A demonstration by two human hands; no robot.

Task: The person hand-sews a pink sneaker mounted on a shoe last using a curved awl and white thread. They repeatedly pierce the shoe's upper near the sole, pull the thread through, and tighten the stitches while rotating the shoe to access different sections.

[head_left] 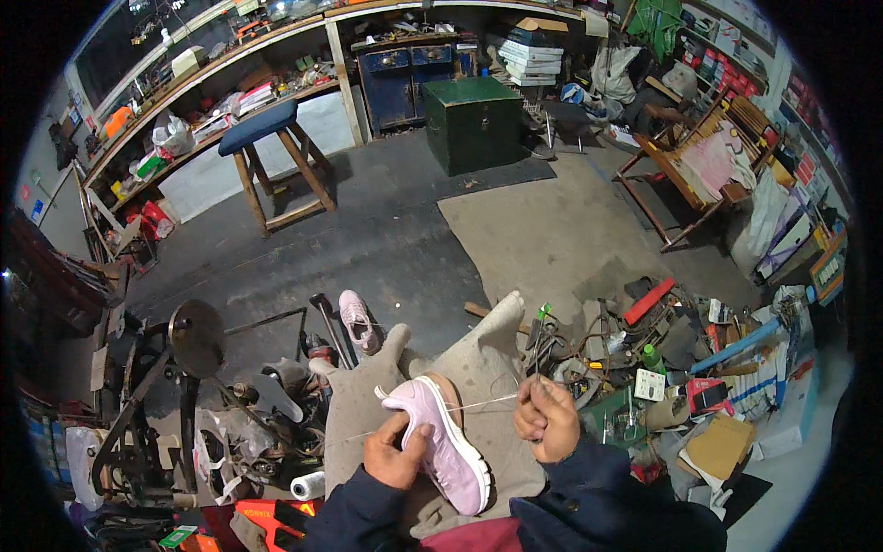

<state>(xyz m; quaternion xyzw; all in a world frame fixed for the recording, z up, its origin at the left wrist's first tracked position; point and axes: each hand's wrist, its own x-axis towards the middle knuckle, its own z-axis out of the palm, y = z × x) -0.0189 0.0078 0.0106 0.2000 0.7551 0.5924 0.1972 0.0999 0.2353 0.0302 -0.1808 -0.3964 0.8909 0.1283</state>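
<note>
Near the bottom centre of the frame, a pale pink shoe [440, 442] lay aslant over a grey-beige cloth [354, 414] spread across the person's lap, its white-edged sole turned toward the right. The left hand [394, 453] grasped it from the left side, thumb pressed on the pink upper and fingers curled at its edge, so that most of the shoe extended to the right of that grip. The right hand [548, 419], apart from the shoe and to its right, was clenched on a white thread [487, 401] that ran taut from the shoe's sole side; whether it also held a tool could not be told. Higher up, left of centre, a second pink shoe [358, 319] rested on the dark floor [395, 267].
</note>
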